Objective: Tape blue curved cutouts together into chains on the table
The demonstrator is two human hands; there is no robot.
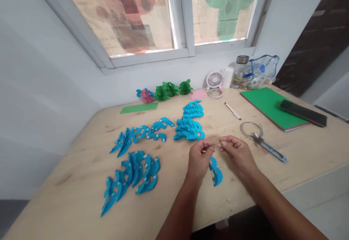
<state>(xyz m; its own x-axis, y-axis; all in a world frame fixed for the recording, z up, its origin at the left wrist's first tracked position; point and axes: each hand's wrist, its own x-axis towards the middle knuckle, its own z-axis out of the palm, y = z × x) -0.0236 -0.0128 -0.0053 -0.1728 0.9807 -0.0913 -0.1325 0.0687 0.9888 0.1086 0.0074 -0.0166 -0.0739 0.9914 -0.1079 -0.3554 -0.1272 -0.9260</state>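
My left hand (200, 157) is closed in a pinch over the table, and a small pale bit seems to show at its fingers. Close beside it, fingertips almost meeting, my right hand (236, 153) also pinches; whatever it holds is too small to name. Just below the hands lies one blue scalloped paper cutout (217, 174), partly hidden by my left hand. Beyond my left hand stand fanned blue paper cutouts (189, 129). Further left, more blue cutouts with small white patches lie in a back group (140, 133) and a front group (136, 171).
Right of my hands are a wire ring (252, 123), a blue cutter (271, 150), a pen (232, 110), and a green folder (265, 104) under a black phone (302, 113). Along the wall stand green paper ornaments (170, 89), a tape roll (215, 93), a fan (214, 79) and a bottle (240, 73).
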